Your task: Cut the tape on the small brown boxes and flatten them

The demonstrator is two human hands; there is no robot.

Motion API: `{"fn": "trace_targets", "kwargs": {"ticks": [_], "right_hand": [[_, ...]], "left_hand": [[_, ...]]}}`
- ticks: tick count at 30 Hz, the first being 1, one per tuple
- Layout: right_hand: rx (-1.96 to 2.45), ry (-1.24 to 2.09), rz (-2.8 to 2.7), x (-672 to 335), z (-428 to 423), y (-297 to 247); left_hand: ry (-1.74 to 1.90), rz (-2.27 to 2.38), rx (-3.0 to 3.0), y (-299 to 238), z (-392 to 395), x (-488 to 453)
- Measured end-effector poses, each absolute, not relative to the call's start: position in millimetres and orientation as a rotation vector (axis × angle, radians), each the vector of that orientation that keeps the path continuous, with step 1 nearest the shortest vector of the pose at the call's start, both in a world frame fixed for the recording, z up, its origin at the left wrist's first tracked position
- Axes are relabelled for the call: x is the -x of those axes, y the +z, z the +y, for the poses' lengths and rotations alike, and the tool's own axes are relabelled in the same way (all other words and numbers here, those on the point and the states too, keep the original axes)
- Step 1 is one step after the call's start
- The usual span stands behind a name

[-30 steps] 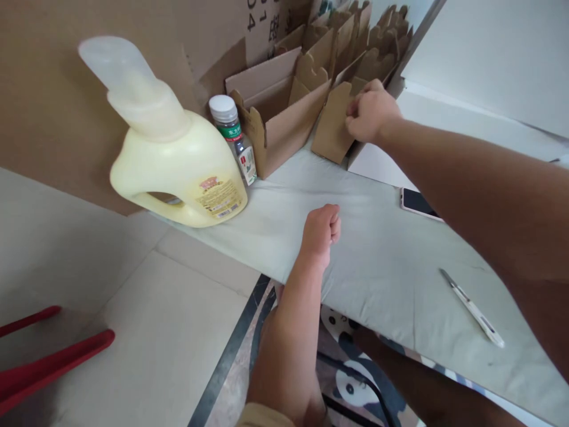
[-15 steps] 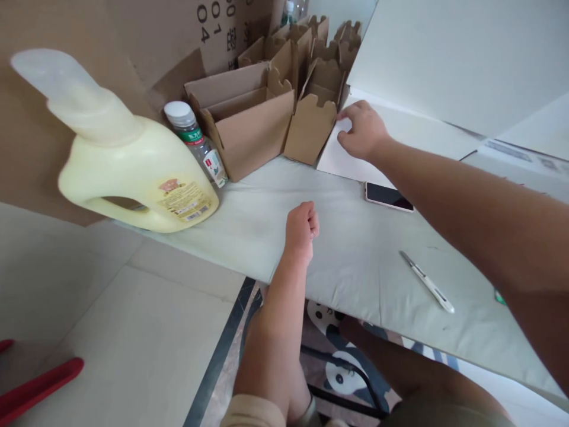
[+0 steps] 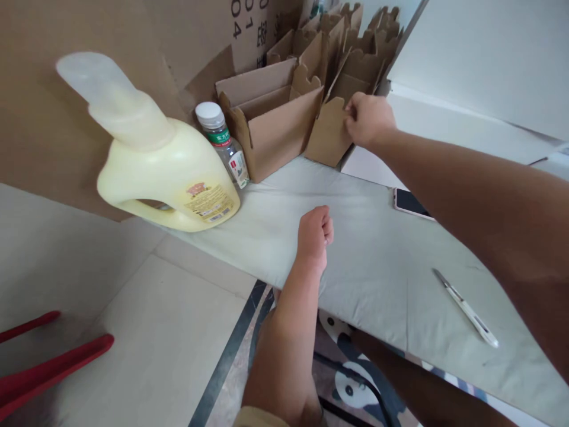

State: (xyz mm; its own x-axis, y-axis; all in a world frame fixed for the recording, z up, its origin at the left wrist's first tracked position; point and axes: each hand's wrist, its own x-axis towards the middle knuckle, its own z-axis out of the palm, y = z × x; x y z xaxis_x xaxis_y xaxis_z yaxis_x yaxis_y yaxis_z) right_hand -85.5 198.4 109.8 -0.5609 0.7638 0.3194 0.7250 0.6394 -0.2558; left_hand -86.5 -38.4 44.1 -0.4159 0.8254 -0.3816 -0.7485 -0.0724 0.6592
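My right hand (image 3: 370, 120) reaches to the back of the table, its fingers pinched at the top edge of the front end of a narrow open cardboard box (image 3: 331, 133). Its fingertips are partly hidden against the cardboard. Beside that box, to the left, stands a wider open cardboard box (image 3: 284, 136). My left hand (image 3: 315, 237) rests closed in a fist near the table's front edge, with nothing showing in it. A white craft knife (image 3: 466, 308) and a phone (image 3: 411, 203) lie to the right, the phone partly covered by my right forearm.
A large pale yellow jug (image 3: 164, 172) and a clear bottle with a white cap (image 3: 224, 145) stand at the left. More cardboard boxes (image 3: 382, 35) are packed behind. White panels (image 3: 484, 59) lean at the back right. Red legs (image 3: 57, 367) rise over the floor at lower left.
My right hand has gone from beside the narrow box onto its front end, and its fingers have closed there. The view has shifted left; my left fist stays on the table.
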Motion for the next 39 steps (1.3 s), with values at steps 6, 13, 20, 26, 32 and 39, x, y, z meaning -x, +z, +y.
{"fn": "trace_targets", "kwargs": {"ticks": [6, 13, 20, 26, 32, 39], "right_hand": [[1.067, 0.059, -2.384, 103, 186, 128], [0.836, -0.062, -2.480, 56, 125, 144], [0.781, 0.104, -2.271, -100, 34, 124], [1.049, 0.307, -2.012, -190, -16, 103], [1.102, 0.500, -1.590, -223, -11, 61], [0.984, 0.688, -1.523, -224, -4, 33]], "left_hand": [[1.739, 0.940, -0.115, 44, -40, 83], [1.969, 1.096, 0.010, 42, -47, 92], [2.409, 1.407, -0.138, 27, -59, 101], [2.204, 1.087, -1.113, 29, -49, 61], [2.134, 0.997, -1.213, 32, -39, 25], [1.941, 1.275, -1.178, 36, -17, 6]]}}
